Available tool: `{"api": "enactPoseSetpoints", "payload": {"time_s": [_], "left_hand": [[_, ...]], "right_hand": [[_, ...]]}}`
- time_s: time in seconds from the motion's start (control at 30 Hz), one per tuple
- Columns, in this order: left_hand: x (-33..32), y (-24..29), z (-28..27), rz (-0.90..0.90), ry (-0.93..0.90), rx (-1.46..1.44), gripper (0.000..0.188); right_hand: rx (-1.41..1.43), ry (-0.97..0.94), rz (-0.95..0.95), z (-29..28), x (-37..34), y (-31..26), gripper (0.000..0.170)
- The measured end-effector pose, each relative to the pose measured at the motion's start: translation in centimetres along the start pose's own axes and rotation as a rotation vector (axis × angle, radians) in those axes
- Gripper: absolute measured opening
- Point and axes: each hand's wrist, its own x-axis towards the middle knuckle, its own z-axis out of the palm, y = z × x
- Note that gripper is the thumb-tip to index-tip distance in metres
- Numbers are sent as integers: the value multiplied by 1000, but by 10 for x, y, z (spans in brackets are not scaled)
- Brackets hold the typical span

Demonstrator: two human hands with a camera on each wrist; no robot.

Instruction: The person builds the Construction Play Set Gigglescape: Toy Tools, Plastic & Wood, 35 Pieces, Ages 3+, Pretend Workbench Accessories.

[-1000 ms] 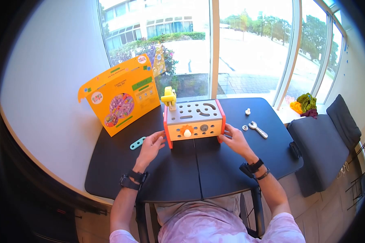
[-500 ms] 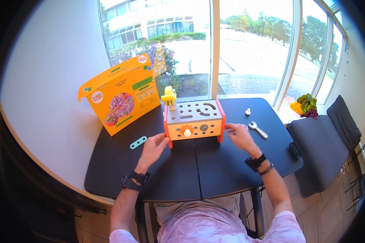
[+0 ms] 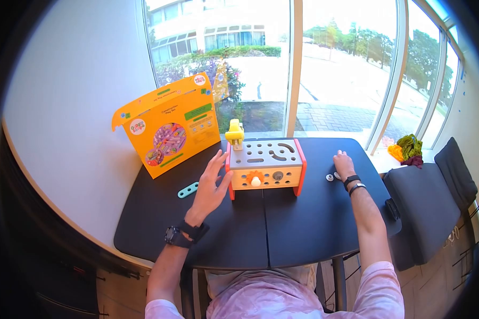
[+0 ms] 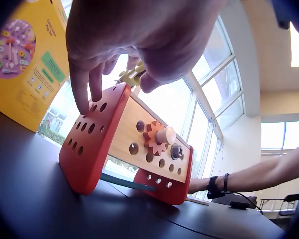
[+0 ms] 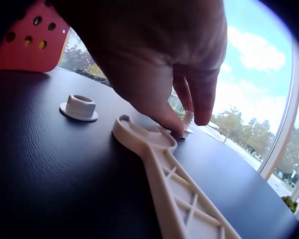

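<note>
A toy workbench point(image 3: 266, 175) with red side panels, a grey perforated top and a wooden front stands mid-table. An orange gear point(image 4: 153, 138) and a grey screw head point(image 4: 177, 151) sit on its front. My left hand point(image 3: 210, 189) is raised at the left panel, fingers extended, some of their tips overlapping the panel in the left wrist view. To the right, my right hand point(image 3: 345, 166) pinches a small white bolt point(image 5: 188, 119) between thumb and fingers, low over the table. A white toy wrench point(image 5: 169, 167) lies below that hand, beside a white nut point(image 5: 80, 107).
A yellow clamp-like piece point(image 3: 235, 133) stands on the workbench's back left corner. Left of the bench lie a teal strip with holes point(image 3: 188, 190) and a large orange box point(image 3: 170, 127). A grey padded chair point(image 3: 423, 207) stands right of the black table point(image 3: 218, 250).
My right hand has left the workbench's right side and reached right to the bolt. My left hand has lifted from the lower left panel. The head view has shifted slightly.
</note>
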Motion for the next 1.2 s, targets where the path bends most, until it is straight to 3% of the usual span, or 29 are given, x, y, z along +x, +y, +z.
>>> {"api": "enactPoseSetpoints", "payload": {"time_s": [0.17, 0.27, 0.37, 0.47, 0.57, 0.6, 0.67, 0.8, 0.93, 1.2], "left_hand": [[14, -11, 6, 103, -37, 143, 40], [15, -12, 13, 173, 15, 201, 36], [16, -7, 14, 135, 33, 162, 30], [27, -20, 15, 217, 104, 190, 26], [45, -34, 22, 25, 135, 112, 37], [51, -36, 25, -50, 155, 81, 41], [62, -34, 30, -36, 158, 88, 53], [79, -31, 38, -109, 69, -70, 76], [78, -42, 49, -108, 84, -28, 67], [80, -65, 55, -33, 102, 72, 61]], "right_hand": [[62, 67, 18, -6, -9, 15, 11], [426, 144, 130, -51, -13, 1, 16], [847, 137, 211, -93, -9, -19, 26], [1456, 92, 195, -149, -21, -51, 32], [1795, 137, 77, -201, -38, -89, 36], [1810, 141, 30, -206, -40, -101, 35], [1838, 152, -70, -212, -46, -119, 33], [1544, 202, -136, -191, -48, -137, 34], [1746, 184, -72, -182, -50, -146, 33], [1769, 271, -30, -182, -50, -156, 30]]}}
